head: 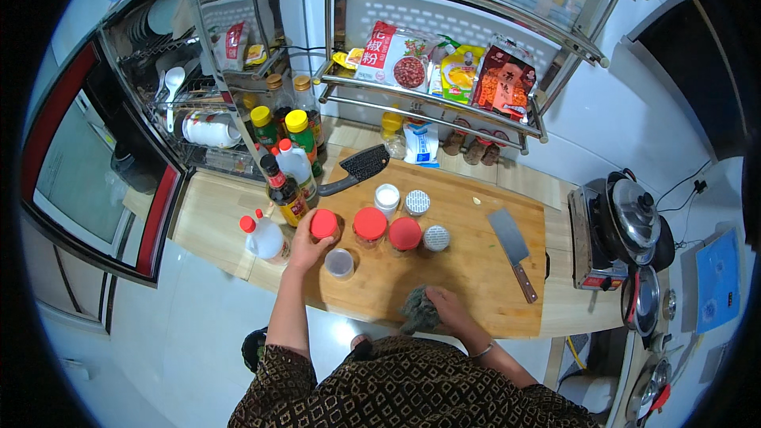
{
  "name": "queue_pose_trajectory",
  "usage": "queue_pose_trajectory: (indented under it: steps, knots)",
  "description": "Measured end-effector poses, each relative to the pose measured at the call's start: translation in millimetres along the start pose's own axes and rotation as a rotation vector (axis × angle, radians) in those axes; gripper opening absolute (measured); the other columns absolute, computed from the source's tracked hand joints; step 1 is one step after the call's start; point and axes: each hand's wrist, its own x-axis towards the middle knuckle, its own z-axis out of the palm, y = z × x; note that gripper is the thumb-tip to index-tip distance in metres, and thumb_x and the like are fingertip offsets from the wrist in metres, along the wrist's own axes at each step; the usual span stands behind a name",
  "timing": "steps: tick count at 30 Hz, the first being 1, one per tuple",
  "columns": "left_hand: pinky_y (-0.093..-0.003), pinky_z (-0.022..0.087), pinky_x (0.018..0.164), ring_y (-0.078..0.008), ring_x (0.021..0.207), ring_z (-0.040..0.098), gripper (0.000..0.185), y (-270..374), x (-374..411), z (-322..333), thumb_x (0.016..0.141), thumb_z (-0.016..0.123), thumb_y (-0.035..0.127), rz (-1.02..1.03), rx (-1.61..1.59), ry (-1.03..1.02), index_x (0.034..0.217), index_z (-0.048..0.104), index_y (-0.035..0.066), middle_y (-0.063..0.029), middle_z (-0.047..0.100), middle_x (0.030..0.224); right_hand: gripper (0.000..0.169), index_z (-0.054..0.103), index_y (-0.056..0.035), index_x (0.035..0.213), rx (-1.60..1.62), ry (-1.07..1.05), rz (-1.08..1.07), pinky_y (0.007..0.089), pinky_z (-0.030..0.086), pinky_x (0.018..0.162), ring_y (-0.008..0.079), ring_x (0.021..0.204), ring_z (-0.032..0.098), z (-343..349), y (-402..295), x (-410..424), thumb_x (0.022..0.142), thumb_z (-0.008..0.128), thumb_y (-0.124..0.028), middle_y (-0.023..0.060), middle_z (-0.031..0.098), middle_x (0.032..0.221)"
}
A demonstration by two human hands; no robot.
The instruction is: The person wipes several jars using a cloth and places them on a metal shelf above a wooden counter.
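Observation:
My left hand [307, 248] is around a red-lidded jar [324, 224] at the left side of the wooden cutting board [469, 273]. In my right hand [450, 311], near the board's front edge, is a bunched grey-green cloth [420, 311]. Two more red-lidded jars, one [369, 226] beside the other [405, 235], stand in the middle of the board. Around them are a white-topped container [387, 199] and two shakers with perforated lids, one behind [417, 203] and one to the right [437, 238]. A small clear container [339, 264] stands just right of my left wrist.
A cleaver with a wooden handle [516, 254] lies at the board's right, a dark cleaver [357, 171] at its back left. Sauce bottles [286, 193] and a white jug [266, 241] crowd the left. A gas stove with a lidded pot [635, 214] is right. A metal rack [428, 98] holds spice packets.

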Motion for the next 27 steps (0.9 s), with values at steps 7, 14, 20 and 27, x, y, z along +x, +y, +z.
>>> queue_pose_trajectory:
  steps: [7, 14, 20, 27]
  knots:
    - [-0.0378, 0.037, 0.096, -0.0312, 0.112, 0.046, 0.080, 119.4, -28.3, -28.9, 0.060, 0.077, 0.022, 0.209, 0.132, 0.124, 0.125, 0.037, 0.002, -0.0170, 0.046, 0.120, 0.034, 0.052, 0.0003, 0.111, 0.033, 0.036, -0.292, 0.0255, 0.042, 0.080, 0.0099, 0.089, 0.052, 4.5, -115.2, -43.2, 0.093, 0.043, -0.026, 0.0042, 0.057, 0.099]
    - [-0.0399, 0.032, 0.097, -0.0311, 0.115, 0.041, 0.080, 173.4, -83.0, -11.6, 0.067, 0.071, 0.030, 0.265, -0.253, -0.222, 0.129, 0.029, 0.001, -0.0196, 0.040, 0.122, 0.028, 0.052, 0.0001, 0.109, -0.272, 0.001, -0.926, 0.0318, 0.043, 0.085, 0.0225, 0.095, 0.055, 75.0, -161.2, -51.7, 0.086, 0.053, -0.016, 0.0115, 0.055, 0.106]
    - [-0.0352, 0.025, 0.102, -0.0206, 0.125, 0.029, 0.086, 187.3, -114.9, -8.3, 0.080, 0.061, 0.033, 0.094, -0.762, -0.398, 0.138, 0.005, 0.002, -0.0122, 0.027, 0.135, 0.023, 0.058, -0.0004, 0.097, -0.407, 0.000, -1.081, 0.0347, 0.043, 0.084, 0.0273, 0.097, 0.054, 101.0, -153.0, -53.0, 0.077, 0.059, -0.011, 0.0139, 0.057, 0.099]
    - [-0.0345, 0.027, 0.101, -0.0198, 0.124, 0.031, 0.080, 171.2, -137.9, -4.7, 0.083, 0.055, 0.034, -0.033, -1.070, -0.497, 0.139, 0.007, 0.003, -0.0114, 0.030, 0.134, 0.022, 0.060, -0.0043, 0.094, -0.446, -0.211, -1.201, 0.0335, 0.046, 0.076, 0.0250, 0.083, 0.059, 101.9, -156.2, -68.9, 0.076, 0.064, -0.016, 0.0094, 0.061, 0.088]
